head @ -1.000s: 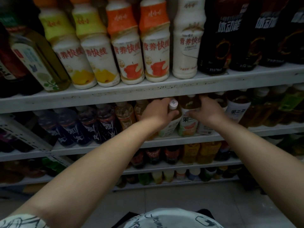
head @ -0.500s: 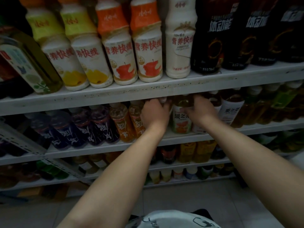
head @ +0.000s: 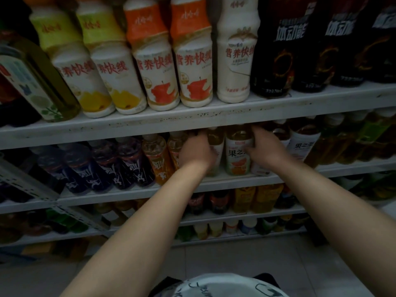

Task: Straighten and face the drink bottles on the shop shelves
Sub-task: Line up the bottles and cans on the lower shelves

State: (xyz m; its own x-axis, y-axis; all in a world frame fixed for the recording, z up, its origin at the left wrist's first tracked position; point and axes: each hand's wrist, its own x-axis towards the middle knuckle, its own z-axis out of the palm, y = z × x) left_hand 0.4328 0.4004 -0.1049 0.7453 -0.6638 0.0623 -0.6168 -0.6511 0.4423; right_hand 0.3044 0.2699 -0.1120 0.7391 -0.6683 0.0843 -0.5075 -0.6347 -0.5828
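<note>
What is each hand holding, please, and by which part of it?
The left hand grips one juice bottle around its upper body; the right hand grips the white-labelled bottle near its shoulder.

The left hand (head: 196, 151) and the right hand (head: 264, 150) are bare, and so are both forearms from the wrists back to the lower edge of the view. Blur smears the left hand, so its fingers are not distinct. Well below the hands, between the two forearms, shows a rounded patch of pale grey-white cloth (head: 225, 285), printed with thin black scribbled lines and letter-like outlines. Near-black fabric (head: 162, 286) edges that patch on either side; which garment it belongs to cannot be told.
</note>
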